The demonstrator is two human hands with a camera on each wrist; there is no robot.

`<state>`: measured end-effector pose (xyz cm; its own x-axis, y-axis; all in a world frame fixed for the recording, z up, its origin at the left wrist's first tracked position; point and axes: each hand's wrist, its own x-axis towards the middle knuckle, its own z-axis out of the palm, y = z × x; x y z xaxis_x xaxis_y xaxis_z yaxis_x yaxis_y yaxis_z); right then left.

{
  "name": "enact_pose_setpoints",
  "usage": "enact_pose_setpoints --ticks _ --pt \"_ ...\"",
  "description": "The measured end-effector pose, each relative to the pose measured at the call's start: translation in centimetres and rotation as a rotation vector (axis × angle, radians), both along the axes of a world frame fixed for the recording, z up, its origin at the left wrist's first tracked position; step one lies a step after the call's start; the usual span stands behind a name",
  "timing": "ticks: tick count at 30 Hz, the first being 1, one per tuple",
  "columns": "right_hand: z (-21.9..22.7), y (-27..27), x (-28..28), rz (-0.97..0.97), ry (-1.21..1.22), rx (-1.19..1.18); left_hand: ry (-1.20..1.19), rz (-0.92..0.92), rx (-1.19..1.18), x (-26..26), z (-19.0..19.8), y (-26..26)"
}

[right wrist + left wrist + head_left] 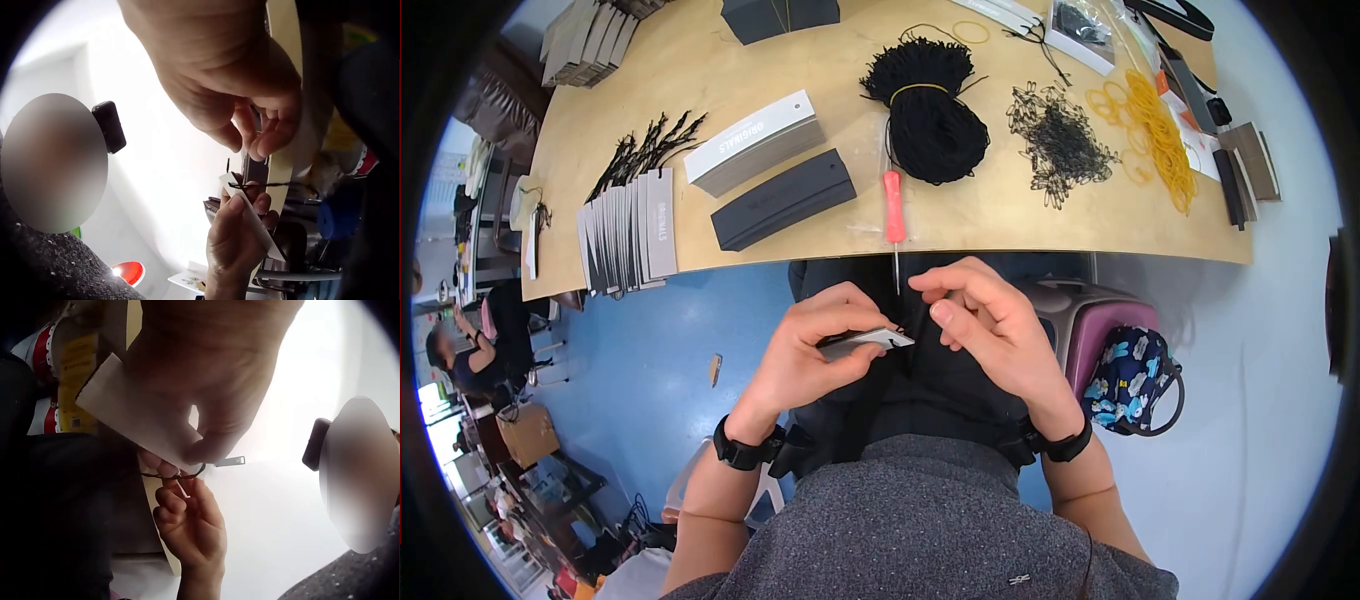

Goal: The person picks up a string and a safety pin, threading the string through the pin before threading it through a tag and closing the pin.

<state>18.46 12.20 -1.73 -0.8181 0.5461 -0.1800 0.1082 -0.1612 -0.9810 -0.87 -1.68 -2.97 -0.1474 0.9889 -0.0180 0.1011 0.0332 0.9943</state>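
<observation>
My left hand (825,340) pinches a pale hang tag (870,343) between thumb and fingers, above the lap. A thin black cord (269,185) passes through the hole at the tag's end and trails off it in the right wrist view. My right hand (995,325) hovers beside the tag, fingers loosely bent, thumb apart from them. Nothing shows between its fingertips in the right wrist view. Just ahead of the hands, a red-handled tool (894,208) lies at the table edge, its thin metal shaft jutting out over the lap.
The wooden table (1000,225) bears stacked ORIGINALS tags (755,140), a black stack (785,200), corded tags (628,230), a black cord bundle (930,120), black pins (1060,145) and yellow rubber bands (1157,140). A flowered bag (1130,380) stands at right. Another person (485,355) sits far left.
</observation>
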Motion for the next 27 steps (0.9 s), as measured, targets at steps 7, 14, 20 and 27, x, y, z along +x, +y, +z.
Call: enact_pose_setpoints --ticks 7,14,20,27 --pt "0.1 0.3 -0.6 0.093 -0.02 0.172 0.09 -0.071 0.0 -0.1 1.0 0.4" --pt "-1.2 0.6 0.4 0.212 0.216 -0.847 -0.097 -0.039 -0.135 -0.4 0.4 -0.3" --pt "0.3 0.5 0.2 0.302 -0.14 -0.244 -0.573 0.022 -0.166 -0.7 0.7 -0.3" --pt "0.6 -0.7 -0.9 0.18 -0.222 0.3 -0.504 0.057 -0.173 -0.1 0.3 0.0"
